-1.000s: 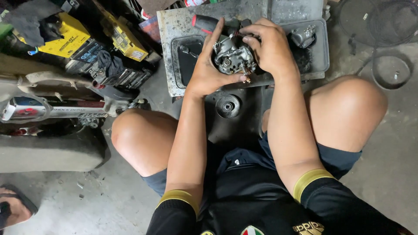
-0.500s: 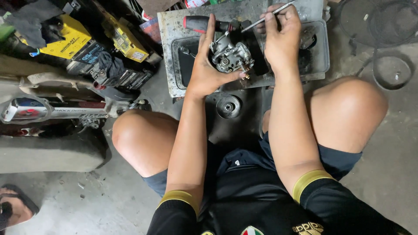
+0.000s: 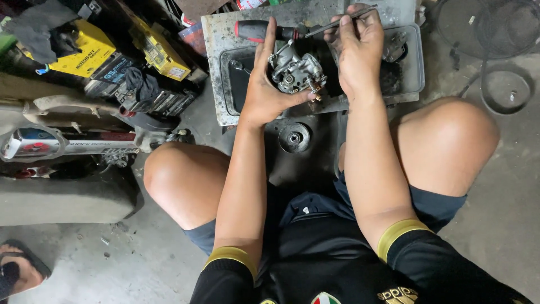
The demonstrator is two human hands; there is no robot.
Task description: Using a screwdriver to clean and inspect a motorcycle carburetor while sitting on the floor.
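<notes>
The left hand [image 3: 264,90] is grasping a small metal carburetor [image 3: 297,72] from its left side — it is lifted over the dark metal tray [image 3: 413,62] on the floor, just in front of the knees. The right hand [image 3: 357,53] is closed around the thin shaft of a screwdriver [image 3: 298,31] with a red-and-black handle; the shaft lies across the tray's far edge. A round metal part [image 3: 294,137] lies on the floor below the tray.

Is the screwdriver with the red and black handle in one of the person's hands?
No, the screwdriver lies on the tray; the left hand holds the carburetor, the right hand a thin metal rod.
</notes>
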